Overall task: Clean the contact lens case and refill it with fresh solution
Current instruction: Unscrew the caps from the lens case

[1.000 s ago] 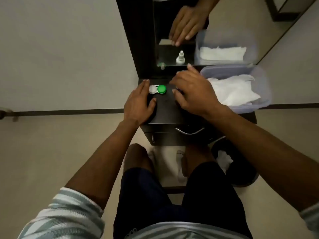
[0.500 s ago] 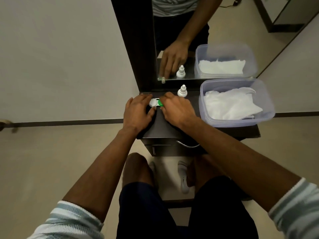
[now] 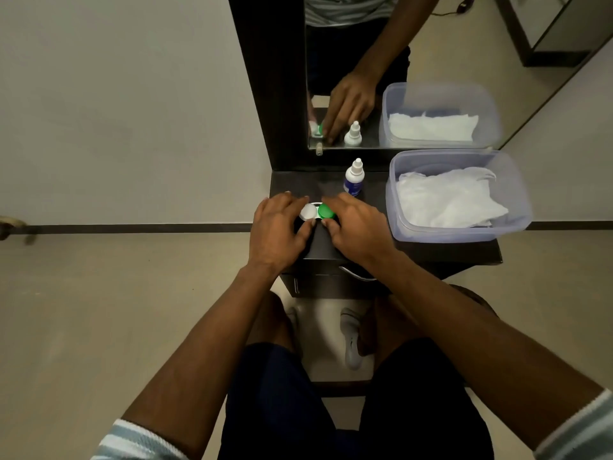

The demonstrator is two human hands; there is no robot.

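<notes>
Contact lens case [image 3: 316, 212] flat on dark surface [image 3: 298, 184], near front-left part, both caps on: white cap [image 3: 308, 212] left, green cap [image 3: 326, 211] right. Left hand [image 3: 278, 229] curled round white-cap end, thumb against near edge. Right hand [image 3: 356, 227] curled round green-cap end, thumb tip at near edge, fingers over far side. Solution bottle [image 3: 354, 177] upright just behind case, capped. Clear tub [image 3: 517, 200] with white tissues [image 3: 444, 200] well to the right.

Risks, as judged: twisting one cap without bracing the other end could spin the whole case on the slick surface. Old solution, if any, could spill on opening if case tilts. Bottle close behind right-hand fingers; a backward sweep could knock it over. Loose caps could roll off the front edge.

Versus half a second ago: green cap now largely uncovered, earlier mostly hidden under right hand. Grip position of both hands otherwise unchanged; bottle and tub in place.
</notes>
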